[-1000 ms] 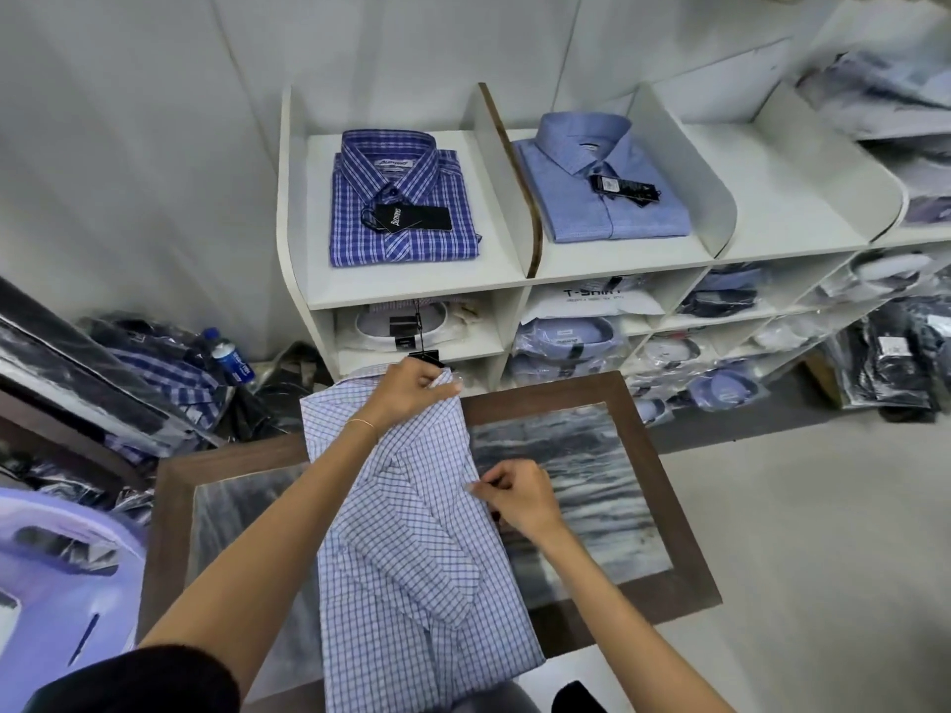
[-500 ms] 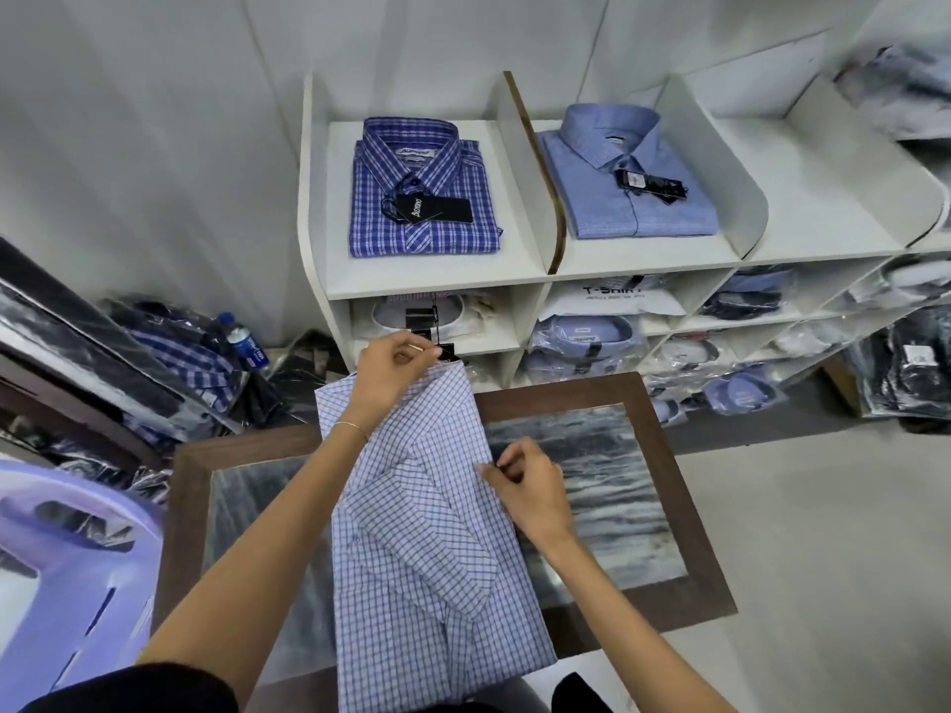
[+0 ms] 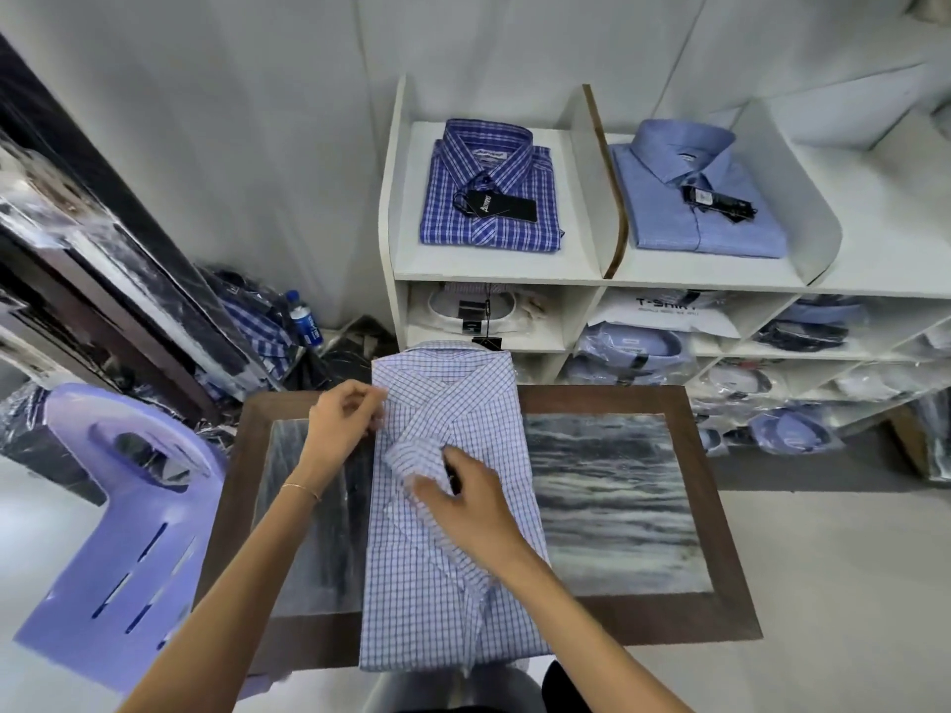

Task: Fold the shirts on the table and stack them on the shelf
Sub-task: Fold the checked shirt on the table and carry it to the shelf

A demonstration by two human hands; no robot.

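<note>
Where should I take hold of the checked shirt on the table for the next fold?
Probably the checked shirt is best gripped at its near hem, one corner in each hand, coming from your side. It lies lengthwise, collar end toward the shelf, and the hem hangs over the near edge of the table, so the fingers can slip beneath.

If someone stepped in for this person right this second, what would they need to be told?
Left hand: pinches the left edge of the checked shirt.
Right hand: grips a folded-in sleeve at the shirt's middle.
The shirt lies lengthwise on the table, its sides folded in.
Done: a dark plaid shirt and a light blue shirt lie folded on the shelf top.
Left: finish folding this one, then shelve it.
</note>
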